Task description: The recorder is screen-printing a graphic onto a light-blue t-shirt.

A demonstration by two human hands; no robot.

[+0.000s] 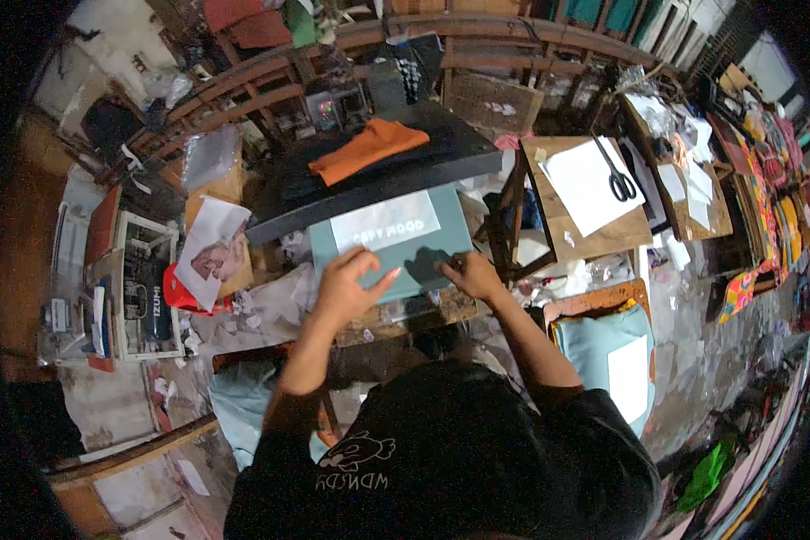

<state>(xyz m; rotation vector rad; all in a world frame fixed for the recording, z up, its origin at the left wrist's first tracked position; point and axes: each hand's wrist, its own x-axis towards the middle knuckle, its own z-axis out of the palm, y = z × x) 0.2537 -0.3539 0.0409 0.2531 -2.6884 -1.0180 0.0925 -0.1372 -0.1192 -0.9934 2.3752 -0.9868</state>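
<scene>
Your left hand (344,283) is open, holding nothing, its fingers spread over the teal cloth (389,257) laid flat before the black slab (454,165), perhaps to keep it smooth; your right hand (475,274) curls at the cloth's right side, and whether it pinches fabric I cannot tell. Pale lettering marks the dark cylinder (157,315) far left; the white sheet (396,216) on the cloth; your black shirt (477,459)

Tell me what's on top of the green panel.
On the panel lies a pale sheet, toward the far side. The left hand and right hand are at its near part. What the sheet covers is hidden.
</scene>
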